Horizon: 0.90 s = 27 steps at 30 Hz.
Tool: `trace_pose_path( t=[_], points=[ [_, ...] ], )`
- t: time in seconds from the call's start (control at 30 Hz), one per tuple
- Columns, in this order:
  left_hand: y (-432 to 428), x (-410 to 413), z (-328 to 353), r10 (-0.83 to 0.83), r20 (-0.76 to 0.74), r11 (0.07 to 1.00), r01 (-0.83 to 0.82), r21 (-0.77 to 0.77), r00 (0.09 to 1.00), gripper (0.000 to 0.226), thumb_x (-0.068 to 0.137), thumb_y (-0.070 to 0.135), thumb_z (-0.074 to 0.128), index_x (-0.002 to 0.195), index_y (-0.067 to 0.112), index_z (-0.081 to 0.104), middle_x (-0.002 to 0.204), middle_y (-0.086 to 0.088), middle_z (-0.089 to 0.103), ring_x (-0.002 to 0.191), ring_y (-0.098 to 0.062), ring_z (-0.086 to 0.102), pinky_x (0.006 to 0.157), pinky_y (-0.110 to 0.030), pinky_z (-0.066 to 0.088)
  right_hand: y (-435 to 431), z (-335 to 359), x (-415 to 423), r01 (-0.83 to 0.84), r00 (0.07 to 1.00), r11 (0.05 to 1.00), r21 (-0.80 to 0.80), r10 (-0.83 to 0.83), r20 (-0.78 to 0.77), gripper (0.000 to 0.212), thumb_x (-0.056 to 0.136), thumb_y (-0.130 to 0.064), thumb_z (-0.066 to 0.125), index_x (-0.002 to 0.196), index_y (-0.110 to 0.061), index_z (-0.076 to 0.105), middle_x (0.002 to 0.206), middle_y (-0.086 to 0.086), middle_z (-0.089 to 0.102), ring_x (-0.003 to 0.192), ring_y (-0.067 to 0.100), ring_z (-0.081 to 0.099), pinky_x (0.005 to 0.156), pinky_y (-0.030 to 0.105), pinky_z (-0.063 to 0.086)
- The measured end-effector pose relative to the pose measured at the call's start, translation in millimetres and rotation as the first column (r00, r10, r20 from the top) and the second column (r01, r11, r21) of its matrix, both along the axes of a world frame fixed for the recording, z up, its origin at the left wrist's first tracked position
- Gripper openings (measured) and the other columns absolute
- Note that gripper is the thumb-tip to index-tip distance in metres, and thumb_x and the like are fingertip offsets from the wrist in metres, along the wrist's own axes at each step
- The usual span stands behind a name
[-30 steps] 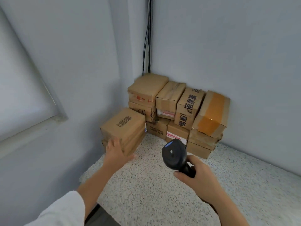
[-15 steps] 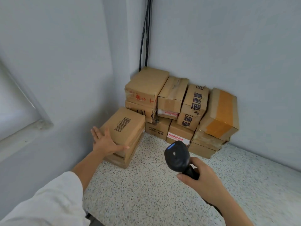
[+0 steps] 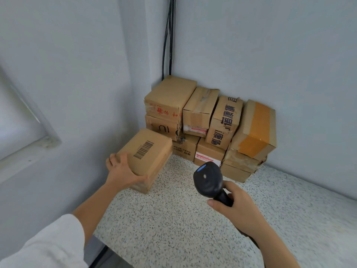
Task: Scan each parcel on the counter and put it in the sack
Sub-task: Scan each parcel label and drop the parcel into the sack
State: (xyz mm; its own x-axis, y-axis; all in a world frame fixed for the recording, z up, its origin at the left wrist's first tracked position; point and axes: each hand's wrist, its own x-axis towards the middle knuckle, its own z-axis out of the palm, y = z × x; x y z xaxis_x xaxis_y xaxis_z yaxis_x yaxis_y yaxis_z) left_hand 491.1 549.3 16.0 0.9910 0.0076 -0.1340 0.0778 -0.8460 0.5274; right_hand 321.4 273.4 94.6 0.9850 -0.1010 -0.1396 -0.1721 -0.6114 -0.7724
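Nearest, a white sleeve (image 3: 48,246) covers the left arm. The right hand (image 3: 239,211) has its fingers curled round the handle of a smooth black plastic barcode scanner (image 3: 209,180), whose rounded head carries a small blue light. Beneath lies the speckled, stone-like worktop (image 3: 173,225). By its left edge, the left hand (image 3: 121,171) grips the near corner of a plain brown cardboard parcel (image 3: 152,157), thumb along the front face; a black barcode is printed on its top. This parcel lies on a flatter carton. In the far corner of the worktop more cartons are stacked against the walls: a red-lettered box (image 3: 170,97), a box with large dark Chinese characters (image 3: 225,122), an orange-taped box (image 3: 255,130) leaning, and one with a white label (image 3: 207,157) printed in red. Black cables (image 3: 168,35) run up the wall corner.
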Motion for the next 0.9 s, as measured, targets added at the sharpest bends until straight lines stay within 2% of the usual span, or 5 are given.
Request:
trace_pose_path(
  t=[0.17, 0.3, 0.53, 0.63, 0.9],
  points=[
    [-28.7, -39.4, -1.0, -0.089, 0.015, 0.995, 0.089, -0.037, 0.996, 0.115, 0.044, 0.061, 0.078, 0.138, 0.023, 0.024, 0.144, -0.008, 0.007, 0.136, -0.031, 0.0, 0.11, -0.057, 0.02, -16.4, -0.4, -25.4, 0.021, 1.0, 0.999, 0.029, -0.021, -0.005, 0.033, 0.077, -0.035, 0.072, 0.098, -0.04, 0.047, 0.097, -0.013, 0.062, 0.081, 0.002, 0.06, 0.062, 0.012, 0.038],
    [-69.5, -77.2, -17.5, -0.171, 0.012, 0.985, 0.17, 0.015, 0.985, 0.109, 0.054, 0.055, 0.081, 0.14, 0.027, 0.021, 0.147, -0.009, 0.004, 0.138, -0.035, -0.003, 0.11, -0.059, 0.02, -42.5, -3.4, -59.8, 0.062, 0.997, 0.998, 0.014, -0.061, -0.047, 0.033, 0.077, -0.035, 0.072, 0.099, -0.039, 0.047, 0.091, -0.013, 0.063, 0.078, 0.004, 0.061, 0.06, 0.011, 0.039],
    [-160.6, -183.5, -72.8, -0.327, -0.158, 0.943, 0.332, 0.002, 0.932, 0.116, 0.05, 0.063, 0.076, 0.141, 0.027, 0.014, 0.139, -0.005, 0.0, 0.133, -0.031, -0.005, 0.108, -0.054, 0.031, -94.6, -15.1, -125.3, 0.171, 0.981, 0.985, 0.009, -0.169, -0.099, 0.03, 0.078, -0.032, 0.072, 0.099, -0.032, 0.052, 0.076, -0.009, 0.06, 0.063, 0.004, 0.054, 0.053, 0.011, 0.036],
    [-188.1, -216.1, -90.0, -0.371, -0.227, 0.925, 0.38, -0.007, 0.9, 0.117, 0.055, 0.062, 0.076, 0.144, 0.025, 0.01, 0.142, -0.008, -0.006, 0.136, -0.034, -0.011, 0.11, -0.05, 0.027, -113.0, -23.1, -147.7, 0.205, 0.972, 0.979, 0.01, -0.202, -0.12, 0.028, 0.078, -0.033, 0.071, 0.095, -0.036, 0.049, 0.075, -0.009, 0.059, 0.063, 0.005, 0.053, 0.053, 0.012, 0.035],
    [-217.4, -217.8, -82.8, -0.429, -0.342, 0.902, 0.416, -0.115, 0.836, 0.123, 0.052, 0.066, 0.076, 0.146, 0.028, 0.007, 0.148, -0.005, -0.005, 0.139, -0.032, -0.009, 0.111, -0.059, 0.023, -144.6, -30.0, -181.8, 0.261, 0.957, 0.964, 0.05, -0.252, -0.144, 0.027, 0.079, -0.033, 0.071, 0.098, -0.027, 0.053, 0.072, -0.008, 0.056, 0.06, 0.005, 0.051, 0.057, 0.016, 0.036]
  ],
)
